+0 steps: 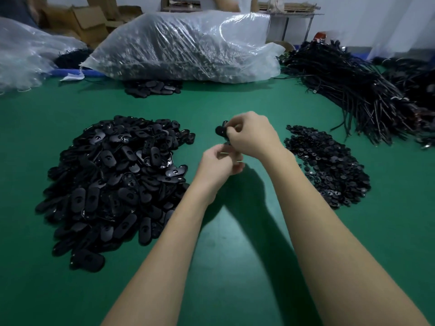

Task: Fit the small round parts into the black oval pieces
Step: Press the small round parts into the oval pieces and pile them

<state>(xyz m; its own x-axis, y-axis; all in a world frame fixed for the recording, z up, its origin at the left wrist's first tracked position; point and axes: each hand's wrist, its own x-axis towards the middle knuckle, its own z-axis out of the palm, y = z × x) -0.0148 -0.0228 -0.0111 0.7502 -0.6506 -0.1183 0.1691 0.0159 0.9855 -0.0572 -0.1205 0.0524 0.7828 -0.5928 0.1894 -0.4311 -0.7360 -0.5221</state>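
Here, oval piece [220,130] in right grip [250,135]

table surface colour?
Green, the table; head view shows it plainly.

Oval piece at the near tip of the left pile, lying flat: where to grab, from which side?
Pinch the oval piece across its two long edges, coming from above and from the near side. It lies flat on the green table with its near end free; the pile of oval pieces crowds its far end.
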